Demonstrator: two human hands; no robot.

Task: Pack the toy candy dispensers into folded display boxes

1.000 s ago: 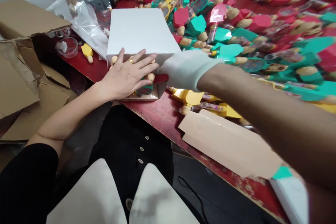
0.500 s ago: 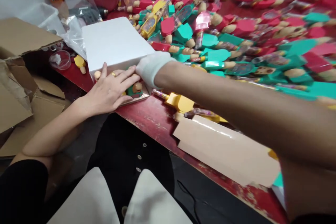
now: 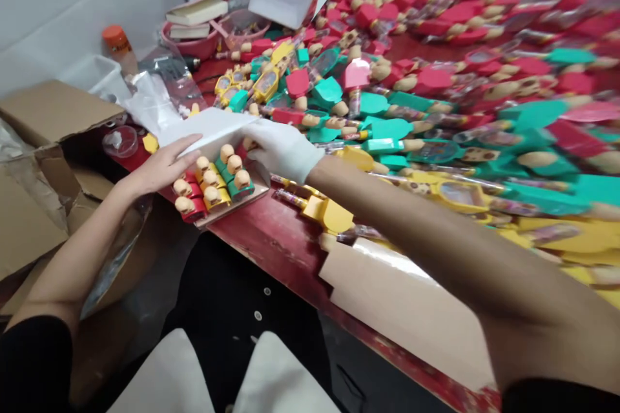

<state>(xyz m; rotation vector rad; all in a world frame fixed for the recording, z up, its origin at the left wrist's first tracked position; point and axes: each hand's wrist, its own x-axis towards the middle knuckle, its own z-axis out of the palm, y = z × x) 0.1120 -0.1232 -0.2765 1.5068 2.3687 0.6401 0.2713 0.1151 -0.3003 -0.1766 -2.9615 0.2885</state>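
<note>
A white cardboard box sits at the table's near left edge, its lid raised at the back. Inside stand several small toys with round tan heads, in red, yellow and green rows. At the box's left side is my left hand, bare, with straight fingers on either side of the lid's edge. My right hand, in a white glove, has its fingers curled at the lid's right front corner. Some of its fingertips are hidden by the box and blurred.
Red, green and yellow toys cover much of the red table. A flat cardboard sheet lies along the near edge. Left stands an open brown carton. Behind are a pink basin and an orange-capped bottle.
My left hand has moved off the toys to the lid's left side, uncovering the rows. The lid is tipped lower in view. My right hand stays at the right corner.
</note>
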